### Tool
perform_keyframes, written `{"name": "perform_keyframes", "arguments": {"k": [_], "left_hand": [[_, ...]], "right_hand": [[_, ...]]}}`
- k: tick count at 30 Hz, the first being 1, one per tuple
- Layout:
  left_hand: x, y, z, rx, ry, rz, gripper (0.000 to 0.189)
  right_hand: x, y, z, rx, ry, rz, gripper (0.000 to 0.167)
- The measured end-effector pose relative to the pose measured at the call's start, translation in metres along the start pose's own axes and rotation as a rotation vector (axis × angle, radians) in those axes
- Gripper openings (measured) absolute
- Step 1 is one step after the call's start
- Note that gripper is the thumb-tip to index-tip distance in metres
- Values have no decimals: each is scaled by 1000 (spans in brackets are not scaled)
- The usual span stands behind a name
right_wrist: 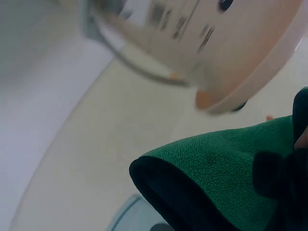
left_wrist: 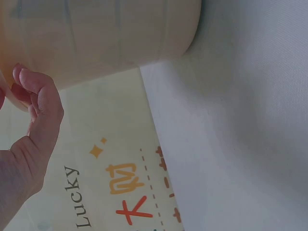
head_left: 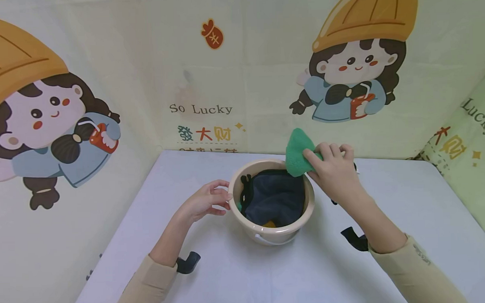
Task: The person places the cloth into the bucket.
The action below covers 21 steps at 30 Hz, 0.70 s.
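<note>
A beige bucket (head_left: 249,233) stands upright on the table, its pale handle hanging down on the near side. Inside lies dark navy fabric (head_left: 274,197) with a black knobbly edge at its left; small bits of green and orange show beneath it. My left hand (head_left: 208,201) touches the bucket's left rim with loosely bent fingertips. Over the back right of the rim, my right hand (head_left: 335,170) pinches a green terry cloth (head_left: 297,152) between thumb and fingers. In the right wrist view the green cloth (right_wrist: 216,163) shows a dark edge and hangs beside the bucket.
The white table (head_left: 215,277) runs back to a printed cloth wall (head_left: 264,79), with more such cloth on both sides. Black straps (head_left: 189,263) stick out at both wrists. A small dark item is partly hidden behind my right hand.
</note>
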<state>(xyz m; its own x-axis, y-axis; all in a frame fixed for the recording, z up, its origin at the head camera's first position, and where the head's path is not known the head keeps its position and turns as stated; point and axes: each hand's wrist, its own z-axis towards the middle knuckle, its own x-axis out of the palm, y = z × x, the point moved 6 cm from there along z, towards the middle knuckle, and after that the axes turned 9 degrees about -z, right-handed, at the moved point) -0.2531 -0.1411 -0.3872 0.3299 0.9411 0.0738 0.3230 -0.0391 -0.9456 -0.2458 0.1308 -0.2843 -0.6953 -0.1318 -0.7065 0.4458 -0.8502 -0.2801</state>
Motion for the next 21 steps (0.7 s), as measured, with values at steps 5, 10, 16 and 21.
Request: {"name": "perform_keyframes", "arguments": {"k": [5,10,16,21], "left_hand": [[-1,1,1,1,2,1,43],[0,2,2,3,11,2,44],[-1,1,1,7,22,9,44],[-1,2,3,1,30,-1,43]], "right_hand": [[-1,29,7,-86,-4,16,47],[3,52,7,-176,-23,48,49],[8,74,4,-273,-48,68,50],[17,88,3,-333,56,65,49]]}}
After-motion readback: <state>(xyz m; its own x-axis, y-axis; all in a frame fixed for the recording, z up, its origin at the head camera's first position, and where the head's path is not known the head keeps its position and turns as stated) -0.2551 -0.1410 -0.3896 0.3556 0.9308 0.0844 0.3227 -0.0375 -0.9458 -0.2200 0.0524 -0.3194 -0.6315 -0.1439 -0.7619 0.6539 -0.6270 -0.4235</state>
